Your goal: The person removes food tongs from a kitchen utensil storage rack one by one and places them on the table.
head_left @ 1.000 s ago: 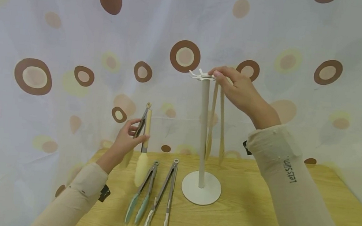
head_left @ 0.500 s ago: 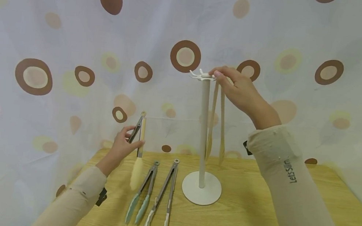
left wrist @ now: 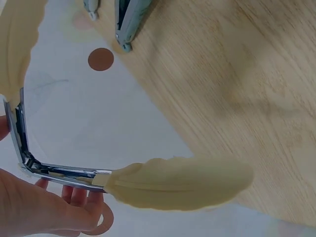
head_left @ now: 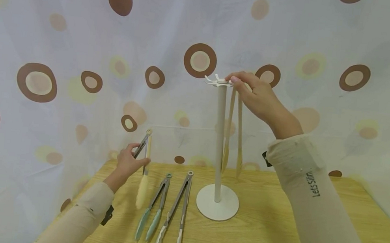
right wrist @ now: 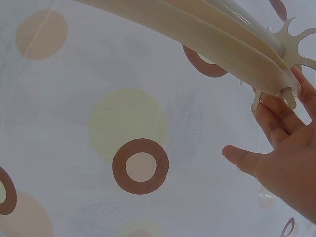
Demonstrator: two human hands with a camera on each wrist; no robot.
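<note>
My left hand (head_left: 127, 166) grips a pair of tongs with pale yellow heads (head_left: 142, 191) by the handles, left of the stand. In the left wrist view those tongs (left wrist: 177, 182) are spread wide and held above the table. My right hand (head_left: 259, 98) is at the top of a white hook stand (head_left: 218, 147). The right wrist view shows its fingers touching the hook ring (right wrist: 294, 47), with the thumb held apart. From one hook hangs a two-armed beige utensil (right wrist: 247, 66), which looks like tongs; its arms (head_left: 239, 158) hang behind the pole's right side.
Teal-headed tongs (head_left: 142, 223) and white-headed tongs (head_left: 177, 242) lie side by side on the wooden table (head_left: 271, 208), left of the stand's round base (head_left: 216, 211). A dotted curtain (head_left: 162, 23) hangs behind the table.
My left hand has moved down and slightly left with the yellow tongs, closer to the table. The right hand stays at the top of the stand.
</note>
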